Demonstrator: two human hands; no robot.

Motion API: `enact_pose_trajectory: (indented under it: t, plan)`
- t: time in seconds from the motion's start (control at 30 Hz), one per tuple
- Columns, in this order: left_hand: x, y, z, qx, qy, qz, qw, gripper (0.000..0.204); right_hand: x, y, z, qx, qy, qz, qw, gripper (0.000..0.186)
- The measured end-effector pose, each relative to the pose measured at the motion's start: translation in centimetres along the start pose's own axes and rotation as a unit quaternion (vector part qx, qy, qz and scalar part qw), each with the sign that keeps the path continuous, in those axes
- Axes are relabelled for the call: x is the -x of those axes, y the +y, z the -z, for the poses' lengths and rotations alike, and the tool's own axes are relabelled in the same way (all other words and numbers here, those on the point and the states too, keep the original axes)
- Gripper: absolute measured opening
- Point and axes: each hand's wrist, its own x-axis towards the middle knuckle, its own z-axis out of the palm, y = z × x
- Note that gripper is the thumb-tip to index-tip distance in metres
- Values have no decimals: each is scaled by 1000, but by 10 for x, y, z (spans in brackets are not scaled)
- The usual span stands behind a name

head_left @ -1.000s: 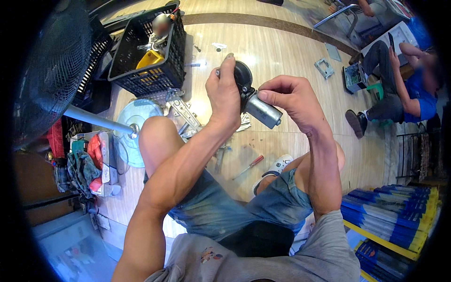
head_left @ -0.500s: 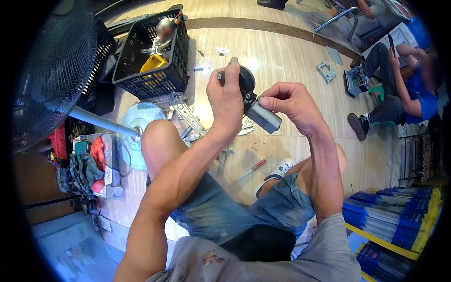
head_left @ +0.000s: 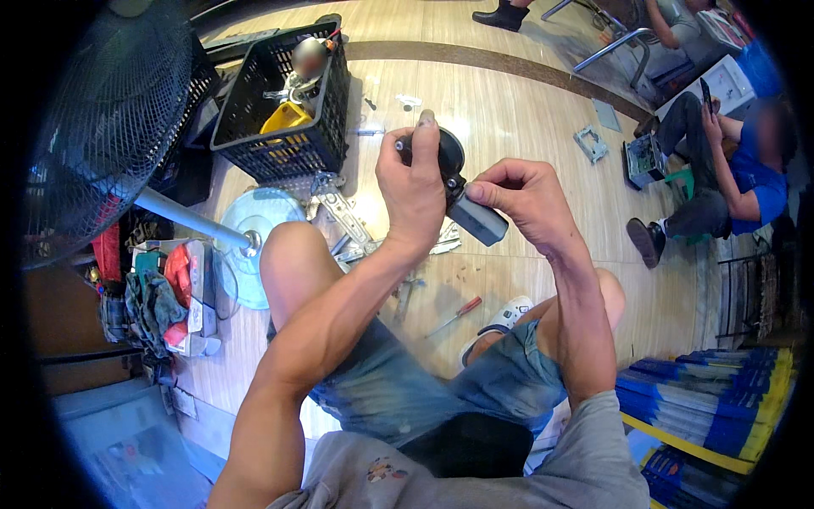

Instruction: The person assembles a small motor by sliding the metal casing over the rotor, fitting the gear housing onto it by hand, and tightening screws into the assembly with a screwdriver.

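Note:
Raised above the floor in front of me is a part that looks like a small electric motor (head_left: 477, 221), with a grey body jutting from a round black housing (head_left: 450, 155). My left hand (head_left: 414, 191) wraps round the black housing, its thumb pointing up along it. Thumb and fingers of my right hand (head_left: 527, 199) are pinched together where the grey body meets the housing. Whether they hold a small piece there is hidden. On the floor below lie a red-handled screwdriver (head_left: 459, 316) and several pale metal parts (head_left: 343, 212).
A black plastic crate (head_left: 292, 157) with a yellow item inside stands at the far left. Left of me is a standing fan (head_left: 127, 110) on a round base. At right, a seated person (head_left: 746, 182) holds a phone, beside a metal box (head_left: 643, 161) and blue-yellow stacks (head_left: 704, 390).
The view has shifted slightly. My right hand's fingers have moved a little and bent more at the joint of the motor. My left hand keeps its hold.

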Motion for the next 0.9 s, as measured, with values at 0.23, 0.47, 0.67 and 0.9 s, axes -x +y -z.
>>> enact_pose_trajectory:
  t: [0.23,0.47,0.67,0.9]
  plan:
    - [4,3,-2,-22,-3,-44,999,43,5,5,-4,-6,24,7,1000,17]
    - [-5,-13,4,-80,-2,-171,982,43,8,6,-18,67,88,81,991,19]
    - [-6,-20,-6,-56,0,-165,985,41,9,5,-13,15,112,63,992,12]
    - [-11,-19,1,3,6,-1,1000,32,3,18,-31,42,174,72,981,16]
